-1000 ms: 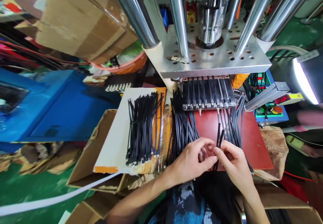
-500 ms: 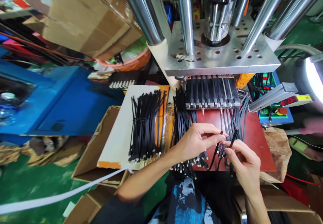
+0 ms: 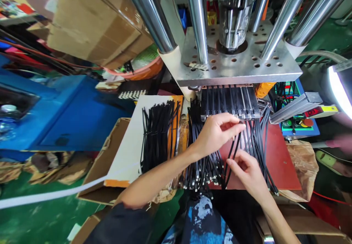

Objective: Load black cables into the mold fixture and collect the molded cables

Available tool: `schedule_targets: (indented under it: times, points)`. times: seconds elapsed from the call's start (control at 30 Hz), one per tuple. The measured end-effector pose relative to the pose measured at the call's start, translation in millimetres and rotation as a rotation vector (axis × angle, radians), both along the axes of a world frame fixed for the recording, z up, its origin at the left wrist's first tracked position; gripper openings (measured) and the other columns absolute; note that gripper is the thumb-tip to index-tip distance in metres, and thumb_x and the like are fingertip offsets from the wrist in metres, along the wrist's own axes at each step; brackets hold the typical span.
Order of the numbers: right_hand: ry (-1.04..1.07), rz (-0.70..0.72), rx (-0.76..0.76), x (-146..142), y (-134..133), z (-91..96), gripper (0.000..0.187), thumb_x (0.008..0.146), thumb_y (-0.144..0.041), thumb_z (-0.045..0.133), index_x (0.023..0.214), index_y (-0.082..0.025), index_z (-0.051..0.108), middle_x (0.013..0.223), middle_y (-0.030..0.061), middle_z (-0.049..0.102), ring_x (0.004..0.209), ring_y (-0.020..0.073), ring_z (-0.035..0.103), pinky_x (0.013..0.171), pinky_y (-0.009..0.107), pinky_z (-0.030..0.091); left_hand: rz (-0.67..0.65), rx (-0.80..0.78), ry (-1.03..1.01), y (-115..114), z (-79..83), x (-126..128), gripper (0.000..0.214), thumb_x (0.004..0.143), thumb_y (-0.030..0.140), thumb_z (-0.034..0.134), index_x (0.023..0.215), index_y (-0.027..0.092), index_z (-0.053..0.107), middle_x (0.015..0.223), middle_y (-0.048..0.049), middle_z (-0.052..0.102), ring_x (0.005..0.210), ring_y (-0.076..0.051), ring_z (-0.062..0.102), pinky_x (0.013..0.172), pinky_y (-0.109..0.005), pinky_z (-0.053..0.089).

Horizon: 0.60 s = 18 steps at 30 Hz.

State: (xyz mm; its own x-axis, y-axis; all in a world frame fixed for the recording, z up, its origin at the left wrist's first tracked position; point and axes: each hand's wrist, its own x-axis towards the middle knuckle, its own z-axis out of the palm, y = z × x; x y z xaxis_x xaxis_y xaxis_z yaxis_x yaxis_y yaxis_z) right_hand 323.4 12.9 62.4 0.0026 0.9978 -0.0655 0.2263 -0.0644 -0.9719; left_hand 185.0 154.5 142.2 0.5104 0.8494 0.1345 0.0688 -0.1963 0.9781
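My left hand is at the front edge of a black slotted block, its thumb and forefinger pinched on the end of a thin black cable. Below and to the right of it, my right hand pinches the hanging part of a cable lower down, over the red board. Several flat black cables lie in the block's slots, their small metal connectors along its front edge. A loose bundle of black cables lies left of my hands, and more cables hang to the right.
A steel press plate with thick posts stands over the block. Left, a white board carries another cable bundle. At right are a metal bar, a control box with buttons and a bright lamp. Cardboard boxes stand below.
My left hand has moved up to the block's front edge. My right hand has moved left and is now lower on a cable. The cables at right hang straighter, clear of my right hand.
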Motion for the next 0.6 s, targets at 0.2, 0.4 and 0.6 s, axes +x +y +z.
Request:
schedule_targets:
  times: [0.2, 0.4, 0.6]
  points:
    - [-0.144, 0.248, -0.103, 47, 17, 32.1, 0.041, 0.102, -0.053, 0.062, 0.072, -0.025, 0.063, 0.071, 0.0004, 0.061, 0.067, 0.0214, 0.056, 0.06, 0.033, 0.045, 0.103, 0.212, 0.128, 83, -21.3, 29, 0.023, 0.096, 0.025, 0.072, 0.076, 0.016, 0.065, 0.064, 0.004, 0.059, 0.06, -0.011, 0.059, 0.06, -0.024, 0.044]
    - [-0.281, 0.07, 0.128, 117, 135, 71.3, 0.051, 0.091, -0.064, 0.075, 0.065, -0.022, 0.059, 0.059, -0.0016, 0.054, 0.054, 0.0141, 0.046, 0.052, 0.029, 0.036, 0.304, 0.316, 0.374, 113, -35.1, 50, 0.017, 0.101, 0.025, 0.066, 0.089, 0.014, 0.069, 0.087, -0.0056, 0.075, 0.07, -0.015, 0.068, 0.077, -0.03, 0.056]
    - [-0.294, 0.174, 0.177, 121, 203, 53.8, 0.052, 0.09, -0.069, 0.073, 0.073, -0.02, 0.064, 0.059, -0.0029, 0.055, 0.052, 0.0119, 0.045, 0.051, 0.028, 0.034, -0.08, 0.721, 0.373, 73, -35.4, 19, 0.039, 0.104, 0.027, 0.059, 0.142, 0.015, 0.06, 0.145, -0.0166, 0.064, 0.128, -0.024, 0.068, 0.108, -0.041, 0.059]
